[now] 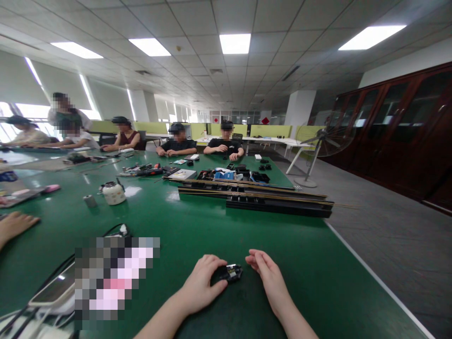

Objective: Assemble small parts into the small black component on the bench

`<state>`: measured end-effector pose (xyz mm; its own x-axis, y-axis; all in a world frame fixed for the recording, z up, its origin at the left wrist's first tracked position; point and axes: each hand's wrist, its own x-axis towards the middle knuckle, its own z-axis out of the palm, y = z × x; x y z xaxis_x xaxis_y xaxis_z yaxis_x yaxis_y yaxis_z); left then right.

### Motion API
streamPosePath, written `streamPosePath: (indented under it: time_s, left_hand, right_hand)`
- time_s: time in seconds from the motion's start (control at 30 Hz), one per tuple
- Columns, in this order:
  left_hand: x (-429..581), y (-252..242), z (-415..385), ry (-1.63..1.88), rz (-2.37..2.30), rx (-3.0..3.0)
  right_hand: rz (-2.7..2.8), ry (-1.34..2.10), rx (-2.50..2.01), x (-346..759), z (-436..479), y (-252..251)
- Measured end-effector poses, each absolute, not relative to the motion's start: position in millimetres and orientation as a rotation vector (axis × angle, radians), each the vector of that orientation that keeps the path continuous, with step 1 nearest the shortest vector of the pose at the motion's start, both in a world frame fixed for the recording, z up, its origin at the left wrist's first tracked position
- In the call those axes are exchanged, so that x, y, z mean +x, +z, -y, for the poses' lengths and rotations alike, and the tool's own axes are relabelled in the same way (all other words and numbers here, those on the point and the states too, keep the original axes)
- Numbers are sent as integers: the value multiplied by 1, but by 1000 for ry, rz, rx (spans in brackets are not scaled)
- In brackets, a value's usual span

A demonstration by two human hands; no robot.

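Head cam: left hand (202,284) grips small black device (231,272); right hand (269,278) open, just beside. Prob. light, rigid; hold by edges.

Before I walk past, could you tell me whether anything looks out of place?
Yes: the long black rails reach the green table's right edge, and thin rods on them poke out past it over the aisle. Nothing else stands out.
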<state>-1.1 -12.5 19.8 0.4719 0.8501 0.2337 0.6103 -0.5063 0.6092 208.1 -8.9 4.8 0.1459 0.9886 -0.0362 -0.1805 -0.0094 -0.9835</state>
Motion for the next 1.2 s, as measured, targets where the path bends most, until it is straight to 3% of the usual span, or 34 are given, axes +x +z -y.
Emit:
streamPosePath:
  time_s: [0.5,0.9,1.2]
  left_hand:
    - [-2,24,14,712,-1191,2288]
    - [-4,18,12,801,-1177,2310]
    - [-4,17,12,802,-1190,2321]
  right_hand:
    - [1015,1163,-1195,207,9,8]
    - [1855,781,-1334,191,31,27]
    - [1969,734,-1400,188,33,34]
